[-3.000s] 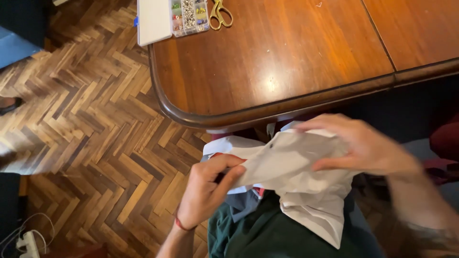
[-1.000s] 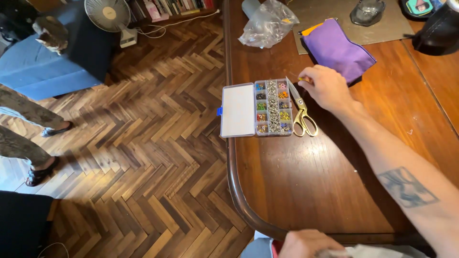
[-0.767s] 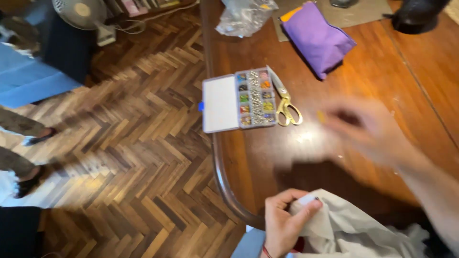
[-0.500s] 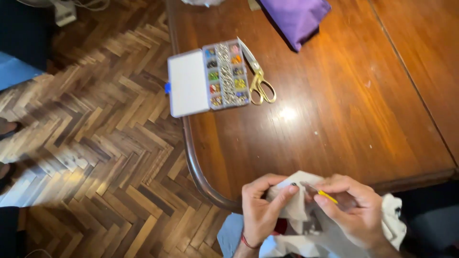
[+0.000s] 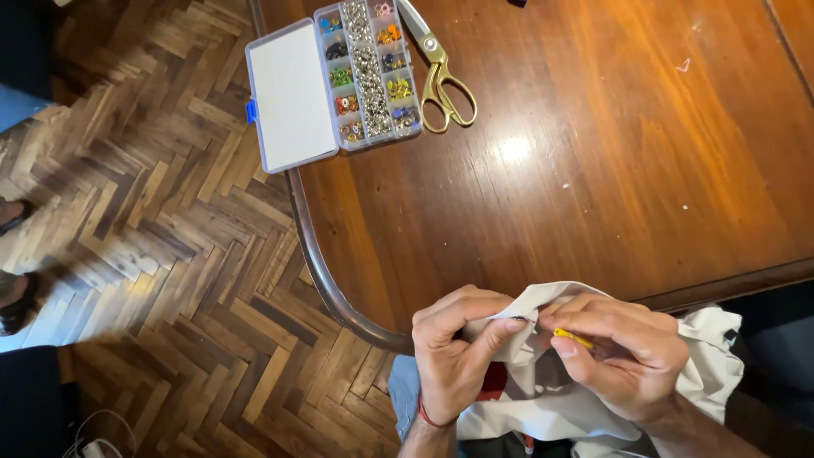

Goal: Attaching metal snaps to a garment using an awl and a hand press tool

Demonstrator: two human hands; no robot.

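From the head camera looking straight down, both hands meet at about six o'clock in the picture, just off the near rim of the wooden table, working on a pale cloth that lies bunched in the lap. The left hand has its fingers curled shut on a fold of the cloth's upper edge, thumb and forefinger pinching it taut. The right hand, at three o'clock from the left and almost touching it, grips a small yellow pin between thumb and forefinger, its tip aimed at the pinched fold. As far as I can judge, the pin is at the fabric's edge but not yet pushed through; I see no other fastener already set in the cloth, though much of it is hidden under the hands. The cloth itself looks soft, off-white and creased, with a patch of red showing beneath it near the left wrist. Up at eleven o'clock, well apart from the hands, an open compartment box of small coloured and silvery bits overhangs the table's edge, its white lid folded out, and gold-handled scissors lie just beside it. Herringbone parquet fills the left side.
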